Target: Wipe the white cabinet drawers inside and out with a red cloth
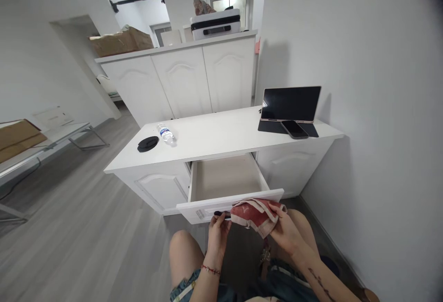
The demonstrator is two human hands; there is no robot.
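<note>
My right hand (286, 229) is closed on a folded red and cream cloth (255, 213), which lies against the front of the pulled-out drawer (224, 203). At the dark handle (221, 214) of that drawer, the fingers of my left hand (218, 233) are wrapped round the grip. The cloth's left edge comes close to the left fingertips and covers part of the drawer front. The drawer stands out from the middle of a white cabinet (214, 135), and its beige bottom shows.
On the cabinet top are a plastic bottle (166, 134), a round black object (148, 143), a tablet (290, 103) and a phone (294, 129). Behind stands a taller cabinet (180, 80) bearing a cardboard box (121, 42) and a white suitcase (216, 24). A wall (384, 122) rises at right.
</note>
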